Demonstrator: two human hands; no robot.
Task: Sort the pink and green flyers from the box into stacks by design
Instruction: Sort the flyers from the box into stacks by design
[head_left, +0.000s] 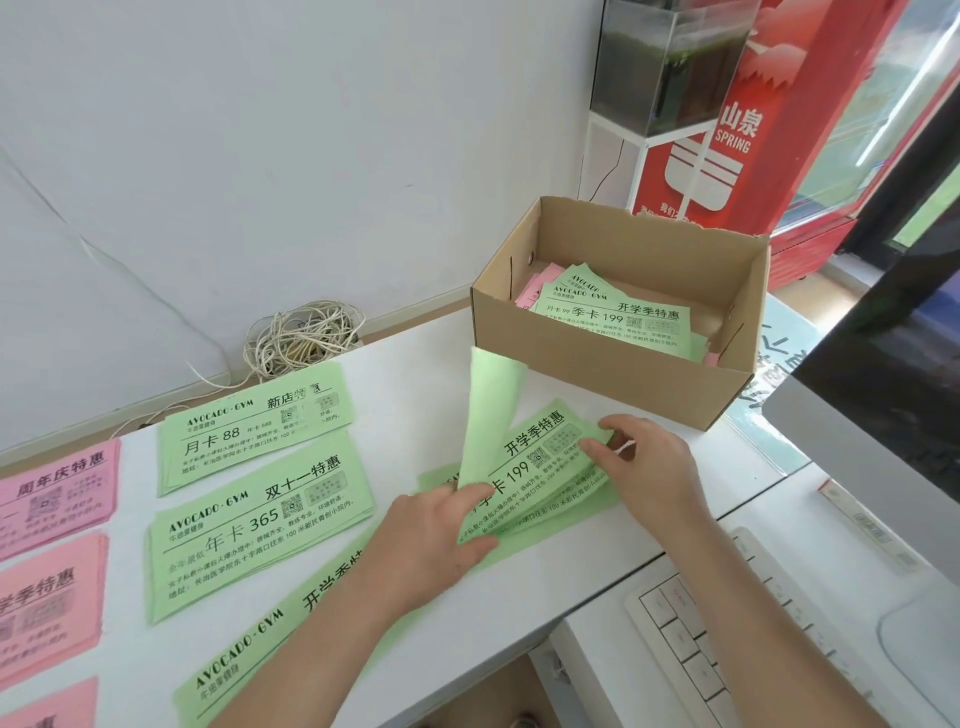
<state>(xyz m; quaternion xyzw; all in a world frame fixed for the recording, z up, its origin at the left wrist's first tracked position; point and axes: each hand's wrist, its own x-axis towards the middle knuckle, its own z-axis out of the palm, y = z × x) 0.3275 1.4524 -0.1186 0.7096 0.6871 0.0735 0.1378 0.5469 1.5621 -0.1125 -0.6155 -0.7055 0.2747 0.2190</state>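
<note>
Mid-table (415, 384): loose green bundle (550, 486) of 季卡 199 flyers, fanned out, lying just in front of the box (623, 387).
Pinched at the near-left corner by the left hand (436, 540), thumb on top, fingers curled round the edge.
Pinched at the far-right end by the right hand (644, 462), fingertips curled onto the sheets.
Top sheet (491, 410) peeled up and standing, blank back showing. Probably also held by the left hand; contact point hidden behind the thumb.

In the box: more green flyers (618, 317) on top, pink flyers (535, 288) poking out at the back-left corner.

Left of the bundle, flat and sorted: green 月卡 88 stack (254, 421), green 年卡 365 stack (260, 525) just nearer, third green stack (249, 660) partly under the left forearm.
Further left, cropped by the frame edge: pink stacks (52, 597) in a column.

Also there: cable coil (301, 343) by the wall behind the table, white keyboard (727, 639) lower right, red cooler (753, 130) behind the box.
</note>
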